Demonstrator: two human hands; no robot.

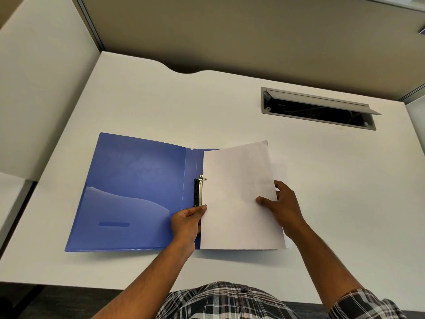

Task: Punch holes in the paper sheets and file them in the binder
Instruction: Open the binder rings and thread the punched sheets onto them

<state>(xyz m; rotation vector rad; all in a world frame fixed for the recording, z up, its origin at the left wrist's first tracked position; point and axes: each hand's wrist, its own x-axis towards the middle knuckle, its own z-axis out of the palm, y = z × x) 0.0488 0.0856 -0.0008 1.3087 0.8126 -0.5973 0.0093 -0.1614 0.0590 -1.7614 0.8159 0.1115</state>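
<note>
Gripping paper sheets [239,194] edges over binder [138,192]

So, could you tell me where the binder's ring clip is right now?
In the head view, the ring clip stands on the open blue binder spine, left of the paper sheet, just above the left hand.

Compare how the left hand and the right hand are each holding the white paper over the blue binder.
The left hand pinches the paper at its left edge, next to the binder's metal ring clip; the right hand grips the opposite, right edge. The left hand lies over the blue binder; the right hand is over the white desk side. Both hold the same sheet.
</note>
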